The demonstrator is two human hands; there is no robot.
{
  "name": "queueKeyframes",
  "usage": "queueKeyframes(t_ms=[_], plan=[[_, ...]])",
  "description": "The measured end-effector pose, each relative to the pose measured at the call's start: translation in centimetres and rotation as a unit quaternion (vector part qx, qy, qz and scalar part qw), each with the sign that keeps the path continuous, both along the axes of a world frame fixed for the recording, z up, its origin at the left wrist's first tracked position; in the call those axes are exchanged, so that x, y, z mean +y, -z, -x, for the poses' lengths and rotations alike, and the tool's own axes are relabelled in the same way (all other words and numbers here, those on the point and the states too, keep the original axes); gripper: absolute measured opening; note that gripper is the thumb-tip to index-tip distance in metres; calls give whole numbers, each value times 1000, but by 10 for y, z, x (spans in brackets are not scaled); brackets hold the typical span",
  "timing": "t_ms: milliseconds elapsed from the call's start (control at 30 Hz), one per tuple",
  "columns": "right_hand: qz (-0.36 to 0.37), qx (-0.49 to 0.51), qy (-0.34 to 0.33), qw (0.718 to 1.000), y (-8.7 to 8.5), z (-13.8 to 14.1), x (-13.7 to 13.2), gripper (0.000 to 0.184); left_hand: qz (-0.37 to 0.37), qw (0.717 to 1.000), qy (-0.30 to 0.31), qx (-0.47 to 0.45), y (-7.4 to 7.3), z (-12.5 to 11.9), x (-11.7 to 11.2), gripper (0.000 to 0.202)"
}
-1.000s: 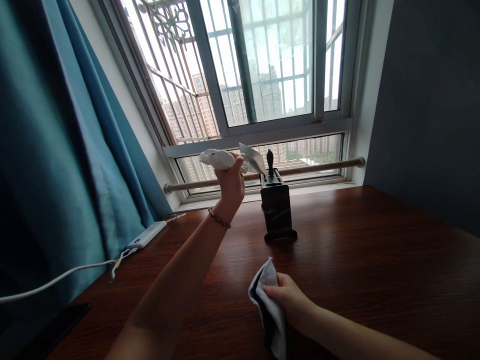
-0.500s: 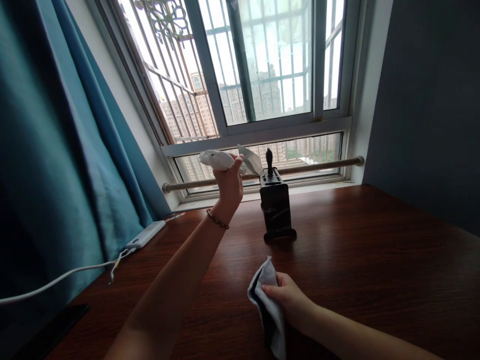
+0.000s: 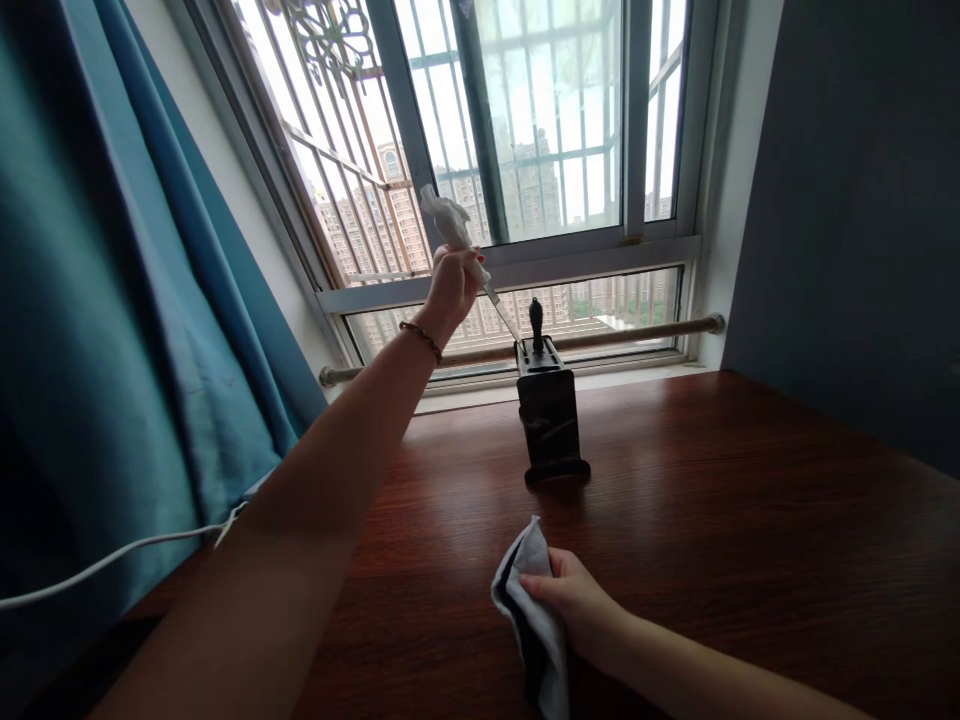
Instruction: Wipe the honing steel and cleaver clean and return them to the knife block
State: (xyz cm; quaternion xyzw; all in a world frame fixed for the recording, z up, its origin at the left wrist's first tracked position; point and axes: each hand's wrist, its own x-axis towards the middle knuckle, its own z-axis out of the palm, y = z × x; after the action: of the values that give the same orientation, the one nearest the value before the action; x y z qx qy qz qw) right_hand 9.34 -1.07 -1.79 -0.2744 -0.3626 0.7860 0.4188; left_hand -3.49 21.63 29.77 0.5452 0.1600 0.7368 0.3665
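Note:
My left hand [image 3: 452,285] is closed around the handle end of a knife [image 3: 501,310]. A crumpled white wrapping [image 3: 448,217] covers the handle and sticks out above my fist. The blade slants down to the right, its tip at the top left edge of a black knife block [image 3: 549,425]; I cannot tell whether it is inside a slot. From the block's top rises a black handle [image 3: 536,325]. Lower down, my right hand [image 3: 574,595] grips a folded cloth [image 3: 536,590], pale grey with a dark side, over the table.
The dark red-brown wooden table [image 3: 720,520] runs up to a barred window [image 3: 555,130]. A metal pipe [image 3: 637,331] crosses low before the glass. Blue curtains [image 3: 150,250] hang at left, with a white cable [image 3: 112,555] below them.
My left hand has risen and reached farther forward, tipping the knife from near level to steep, point down at the block. My right hand and the cloth have barely moved.

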Motion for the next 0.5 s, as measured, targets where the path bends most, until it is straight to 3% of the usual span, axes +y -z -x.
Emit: queueKeyframes(t_ms=[133, 267, 500], plan=[[2, 7, -8, 1000, -2, 0, -1, 38, 0, 1000, 14, 6, -10, 6, 26, 32], [-7, 15, -3, 1000, 2, 2, 2, 38, -19, 997, 24, 65, -11, -4, 32, 30], [-2, 12, -12, 1000, 5, 2, 5, 40, 49, 968, -124, 213, 6, -30, 37, 24]])
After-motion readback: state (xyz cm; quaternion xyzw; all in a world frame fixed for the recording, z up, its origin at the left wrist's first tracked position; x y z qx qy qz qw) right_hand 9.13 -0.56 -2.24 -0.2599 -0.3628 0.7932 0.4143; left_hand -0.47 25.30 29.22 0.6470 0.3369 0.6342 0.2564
